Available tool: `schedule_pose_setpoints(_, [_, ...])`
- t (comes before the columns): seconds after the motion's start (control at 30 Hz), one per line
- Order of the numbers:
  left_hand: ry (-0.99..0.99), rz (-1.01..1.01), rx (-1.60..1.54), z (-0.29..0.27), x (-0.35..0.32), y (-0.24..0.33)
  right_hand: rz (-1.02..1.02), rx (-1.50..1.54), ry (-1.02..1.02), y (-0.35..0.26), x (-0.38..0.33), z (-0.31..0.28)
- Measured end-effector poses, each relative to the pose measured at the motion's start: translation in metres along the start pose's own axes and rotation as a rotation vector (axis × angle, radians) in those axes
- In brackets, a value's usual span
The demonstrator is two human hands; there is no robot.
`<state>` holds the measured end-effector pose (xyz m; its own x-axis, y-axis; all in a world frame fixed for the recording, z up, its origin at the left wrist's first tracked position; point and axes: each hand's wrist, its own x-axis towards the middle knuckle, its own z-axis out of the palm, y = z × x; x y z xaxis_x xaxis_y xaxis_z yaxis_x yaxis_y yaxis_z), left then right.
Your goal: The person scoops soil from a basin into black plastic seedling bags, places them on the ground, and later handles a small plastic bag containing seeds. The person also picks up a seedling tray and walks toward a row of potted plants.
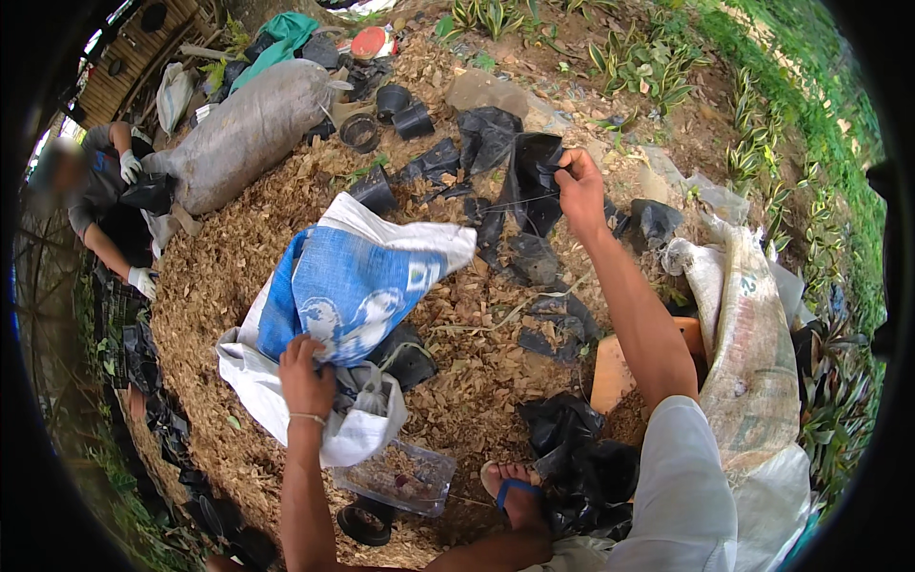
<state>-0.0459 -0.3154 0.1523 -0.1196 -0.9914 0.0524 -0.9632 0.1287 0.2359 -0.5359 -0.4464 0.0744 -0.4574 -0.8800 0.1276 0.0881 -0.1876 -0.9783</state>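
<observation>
My left hand [305, 374] grips the edge of a blue and white woven sack [348, 286] that lies crumpled on a heap of dry wood chips. My right hand [579, 186] is stretched out ahead and pinches the top of a black plastic planting bag [529, 181], lifted off the heap. More limp black bags [562, 324] lie scattered on the chips between my hands. My right foot in a blue sandal [515, 491] rests near the lower edge.
A filled grey sack [248, 129] lies at the upper left, next to a person in white gloves [129, 167]. Black pots [405, 110] stand at the back. A white sack [748, 353] lies at the right. A clear plastic tub [400, 477] sits near my foot.
</observation>
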Motion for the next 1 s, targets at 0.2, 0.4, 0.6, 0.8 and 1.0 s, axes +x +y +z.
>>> schedule_pose_setpoints(0.2, [0.059, 0.159, -0.684, 0.008, 0.030, 0.120, 0.129, -0.021, -0.513, -0.066, -0.050, 0.029])
schedule_pose_setpoints(0.4, [-0.105, -0.144, -0.651, 0.031, 0.076, 0.158, -0.005, -0.453, -0.827, -0.101, -0.075, 0.042])
schedule_pose_setpoints(0.6, [0.088, -0.050, -0.495, 0.050, 0.059, 0.116, -0.395, -0.887, -0.577, -0.104, -0.090, 0.034])
schedule_pose_setpoints(0.8, [0.119, -0.031, -0.551, 0.040, 0.061, 0.100, -0.400, -0.777, -0.596, -0.111, -0.095, 0.059])
schedule_pose_setpoints(1.0, [0.127, 0.020, -0.660, 0.029, 0.057, 0.087, -0.344, -0.752, -0.672, -0.111, -0.096, 0.056])
